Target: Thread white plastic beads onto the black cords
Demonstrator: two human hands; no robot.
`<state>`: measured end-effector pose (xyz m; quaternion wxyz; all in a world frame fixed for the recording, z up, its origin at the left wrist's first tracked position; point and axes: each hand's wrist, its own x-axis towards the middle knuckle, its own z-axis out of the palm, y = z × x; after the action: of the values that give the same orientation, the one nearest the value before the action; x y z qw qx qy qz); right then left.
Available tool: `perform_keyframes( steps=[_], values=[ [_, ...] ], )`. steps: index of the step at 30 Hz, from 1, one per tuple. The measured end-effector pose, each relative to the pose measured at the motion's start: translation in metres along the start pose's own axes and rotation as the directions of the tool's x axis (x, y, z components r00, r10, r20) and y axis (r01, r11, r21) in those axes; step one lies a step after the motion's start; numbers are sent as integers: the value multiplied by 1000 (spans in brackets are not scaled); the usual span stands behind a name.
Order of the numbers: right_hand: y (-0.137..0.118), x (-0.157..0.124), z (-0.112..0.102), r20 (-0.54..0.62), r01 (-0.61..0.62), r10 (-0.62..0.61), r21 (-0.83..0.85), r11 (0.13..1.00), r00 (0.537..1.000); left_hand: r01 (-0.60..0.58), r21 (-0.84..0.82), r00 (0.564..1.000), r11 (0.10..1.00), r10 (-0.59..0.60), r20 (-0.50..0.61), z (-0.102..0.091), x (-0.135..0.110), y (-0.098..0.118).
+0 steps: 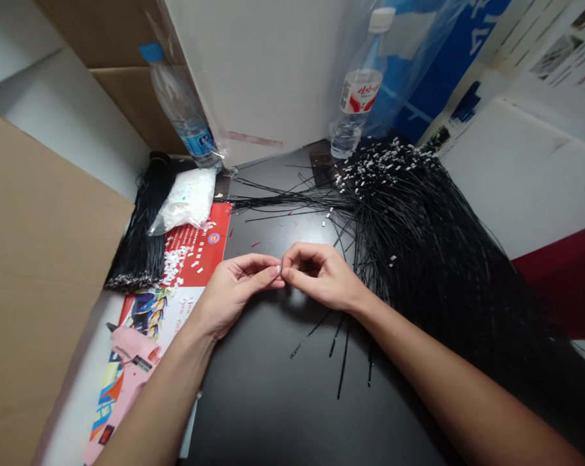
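Observation:
Above the middle of the dark table, my left hand (239,285) pinches a small white plastic connector (278,269) between thumb and fingers. My right hand (324,277) meets it there, thumb and forefinger closed at the connector's right side; whatever lies between those fingertips is too small to make out. To the right spreads a large heap of thin black wires (419,226), many tipped with white connectors (384,162). Several wire ends stick out beneath my right forearm. Loose white connectors (173,262) lie scattered on a red printed sheet (215,259) at the left.
A clear bag of white pieces (188,197) rests beside a tied bundle of black wires (144,239). At lower left lies a pink glue gun (132,362). Two water bottles, one blue-capped (180,107) and one white-capped (360,90), stand at the back. Cardboard (44,272) borders the left.

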<state>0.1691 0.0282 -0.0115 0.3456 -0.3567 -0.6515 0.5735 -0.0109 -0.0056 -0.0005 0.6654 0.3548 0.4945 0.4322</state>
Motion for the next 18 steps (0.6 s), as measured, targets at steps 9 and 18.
perform_keyframes(
  steps=[9,18],
  values=[
    [-1,-1,4,-75,5,-17,-152,988,997,-32,86,998,996,36,-46,1,2,1],
    [0,-4,9,-128,66,-97,-226,972,987,-140,181,977,973,166,-136,13,1,-1]
  ],
)
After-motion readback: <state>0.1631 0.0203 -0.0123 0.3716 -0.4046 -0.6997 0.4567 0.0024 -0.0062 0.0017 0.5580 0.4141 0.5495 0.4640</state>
